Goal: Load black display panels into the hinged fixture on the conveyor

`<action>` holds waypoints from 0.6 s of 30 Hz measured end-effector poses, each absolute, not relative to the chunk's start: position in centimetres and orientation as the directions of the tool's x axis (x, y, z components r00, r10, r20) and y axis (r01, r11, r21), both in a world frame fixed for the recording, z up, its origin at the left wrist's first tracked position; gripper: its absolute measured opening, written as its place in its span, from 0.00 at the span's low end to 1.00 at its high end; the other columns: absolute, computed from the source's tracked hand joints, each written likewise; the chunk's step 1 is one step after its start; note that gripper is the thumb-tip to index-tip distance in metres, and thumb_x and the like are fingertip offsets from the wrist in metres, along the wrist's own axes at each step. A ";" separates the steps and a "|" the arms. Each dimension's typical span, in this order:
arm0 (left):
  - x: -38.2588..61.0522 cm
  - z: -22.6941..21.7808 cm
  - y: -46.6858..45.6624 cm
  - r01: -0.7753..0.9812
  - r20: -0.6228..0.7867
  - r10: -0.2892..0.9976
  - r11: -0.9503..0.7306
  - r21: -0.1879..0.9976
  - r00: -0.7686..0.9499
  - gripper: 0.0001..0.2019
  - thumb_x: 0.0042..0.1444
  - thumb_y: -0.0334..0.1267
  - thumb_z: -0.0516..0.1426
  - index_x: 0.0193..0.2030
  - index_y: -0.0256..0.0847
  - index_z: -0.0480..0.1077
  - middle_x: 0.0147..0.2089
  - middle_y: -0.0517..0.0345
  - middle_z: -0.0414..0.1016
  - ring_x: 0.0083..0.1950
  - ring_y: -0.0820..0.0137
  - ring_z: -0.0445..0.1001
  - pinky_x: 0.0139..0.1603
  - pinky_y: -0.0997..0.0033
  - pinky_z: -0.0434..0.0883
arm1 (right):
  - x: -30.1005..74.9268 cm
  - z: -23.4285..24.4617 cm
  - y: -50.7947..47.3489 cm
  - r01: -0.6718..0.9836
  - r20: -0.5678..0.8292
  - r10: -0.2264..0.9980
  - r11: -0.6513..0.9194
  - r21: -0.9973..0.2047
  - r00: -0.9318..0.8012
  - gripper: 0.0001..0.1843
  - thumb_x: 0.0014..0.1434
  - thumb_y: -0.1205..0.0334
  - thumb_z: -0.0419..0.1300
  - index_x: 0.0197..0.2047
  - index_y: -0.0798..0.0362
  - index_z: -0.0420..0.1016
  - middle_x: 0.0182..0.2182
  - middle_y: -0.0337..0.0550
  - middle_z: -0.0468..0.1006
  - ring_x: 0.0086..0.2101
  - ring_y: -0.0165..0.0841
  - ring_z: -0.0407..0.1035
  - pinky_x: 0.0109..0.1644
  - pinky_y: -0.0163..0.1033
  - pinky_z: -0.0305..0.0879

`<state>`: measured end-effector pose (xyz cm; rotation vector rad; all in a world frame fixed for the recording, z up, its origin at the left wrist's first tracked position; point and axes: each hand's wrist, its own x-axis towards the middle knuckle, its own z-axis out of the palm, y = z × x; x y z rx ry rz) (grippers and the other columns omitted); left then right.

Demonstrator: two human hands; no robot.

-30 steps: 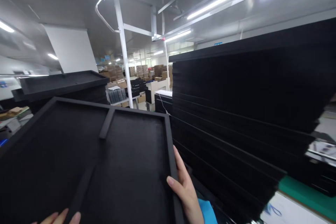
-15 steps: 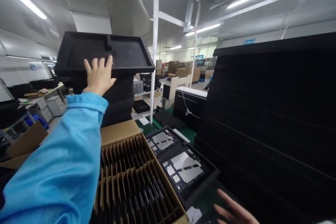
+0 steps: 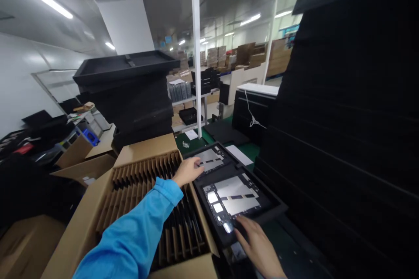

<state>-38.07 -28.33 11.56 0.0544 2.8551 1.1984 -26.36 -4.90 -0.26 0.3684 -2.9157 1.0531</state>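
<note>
A black tray (image 3: 275, 207) lies on the green table with two flat panels in it, thin black-edged electronic parts with silver backing. My left hand (image 3: 188, 171), in a blue sleeve, is at the left edge of the far panel (image 3: 211, 160), its thumb and fingers apart. At the near edge of the near panel (image 3: 237, 194) is my right hand (image 3: 257, 244), its fingers also spread. Whether the fingertips touch the panels I cannot tell. Beneath my left forearm stands an open cardboard box (image 3: 196, 267) with brown dividers and dark flat pieces in its slots.
A tall stack of black trays (image 3: 134, 104) rises behind the box. Another high black stack (image 3: 343, 117) blocks the right side. A white post (image 3: 196, 52) stands at the table's far side. White paper (image 3: 239, 154) lies beside the tray.
My left hand has left the top tray of the back stack and come down to the far panel. My right hand has moved in to the near panel. The view has tipped downward.
</note>
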 end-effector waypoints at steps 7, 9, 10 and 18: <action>-43.7 3.7 -23.1 -0.489 -0.402 -0.278 0.479 0.729 -0.872 0.21 0.54 0.41 0.59 0.52 0.31 0.71 0.56 0.41 0.73 0.58 0.58 0.71 0.58 0.69 0.67 | -33.3 -0.7 -6.4 -0.713 -0.088 -0.798 0.577 -0.399 -0.596 0.26 0.56 0.64 0.52 0.59 0.51 0.69 0.63 0.41 0.64 0.60 0.50 0.55 0.62 0.59 0.53; -45.1 2.9 -23.2 -0.571 -0.427 -0.388 0.440 0.693 -0.817 0.25 0.54 0.43 0.58 0.55 0.28 0.68 0.59 0.36 0.69 0.60 0.55 0.69 0.59 0.65 0.66 | -34.2 -0.5 -6.2 -0.778 -0.076 -0.869 0.473 -0.413 -0.489 0.25 0.57 0.64 0.53 0.58 0.52 0.70 0.62 0.42 0.64 0.57 0.49 0.56 0.61 0.56 0.54; -45.7 2.6 -23.3 -0.604 -0.431 -0.439 0.417 0.679 -0.788 0.27 0.54 0.44 0.58 0.56 0.27 0.67 0.60 0.34 0.68 0.61 0.53 0.67 0.59 0.63 0.66 | -34.5 -0.4 -6.1 -0.804 -0.064 -0.895 0.427 -0.413 -0.442 0.24 0.57 0.64 0.53 0.58 0.52 0.70 0.62 0.43 0.65 0.56 0.48 0.57 0.60 0.55 0.54; -47.8 0.3 -23.5 -0.672 -0.413 -0.588 0.331 0.663 -0.696 0.30 0.50 0.49 0.59 0.57 0.33 0.66 0.58 0.35 0.69 0.60 0.51 0.68 0.57 0.58 0.67 | -37.1 -0.6 -6.2 -0.937 -0.039 -0.976 0.218 -0.272 -0.216 0.19 0.60 0.57 0.55 0.53 0.53 0.73 0.49 0.49 0.74 0.45 0.44 0.64 0.50 0.50 0.58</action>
